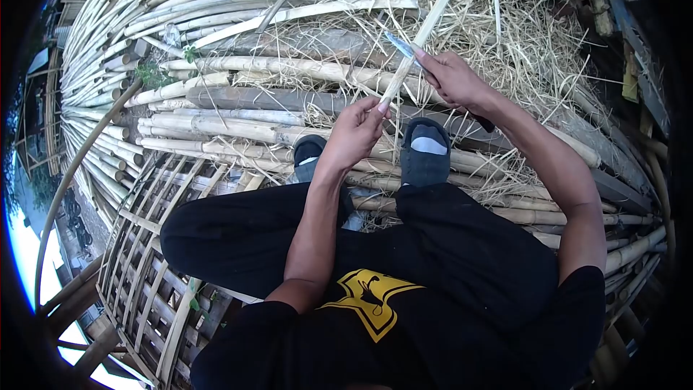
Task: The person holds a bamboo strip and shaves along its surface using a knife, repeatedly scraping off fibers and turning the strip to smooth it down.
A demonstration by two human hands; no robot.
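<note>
A flat, pale bamboo strip slants up to the right, its lower end pinched in my left hand. The fingers of my right hand are wrapped round the handle of a knife. Its bluish blade crosses the strip near mid-length, pointing up and to the left. A dark end of the handle shows below my right hand. Most of the handle is hidden by the fingers.
Bamboo poles lie in rows in front and to the left. Shavings cover the poles ahead and to the right. A woven bamboo lattice is at the lower left. My sandalled feet rest among the poles.
</note>
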